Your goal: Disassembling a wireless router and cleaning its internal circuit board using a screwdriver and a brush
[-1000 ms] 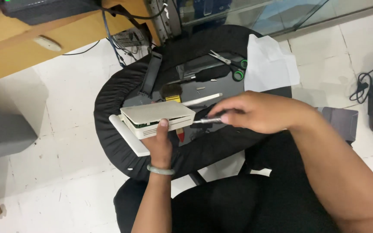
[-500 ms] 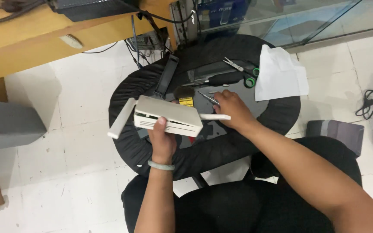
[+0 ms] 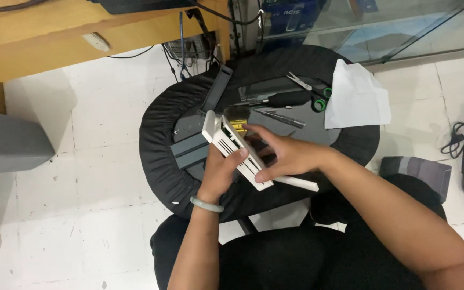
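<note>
Both hands hold a flat white plastic device (image 3: 231, 145) with vent slots, tilted on edge above a round black cloth-covered stool (image 3: 162, 139). My left hand (image 3: 218, 174) grips its lower side from below, thumb on the vented edge; a pale green bangle circles that wrist. My right hand (image 3: 283, 156) presses on the device's right face, fingers spread over it. A yellow part shows inside the casing's top. A thin white antenna (image 3: 296, 183) sticks out below my right hand.
On the stool lie a black-handled screwdriver (image 3: 283, 99), green-handled scissors (image 3: 310, 91), a metal tool (image 3: 280, 118), grey flat parts (image 3: 191, 150) and a white paper sheet (image 3: 355, 96). A wooden desk (image 3: 38, 32) with cables stands behind. Grey boxes sit on the white tiled floor left and right.
The device has been turned from lying flat to standing on edge. My right hand moved from the tools on the stool onto the device.
</note>
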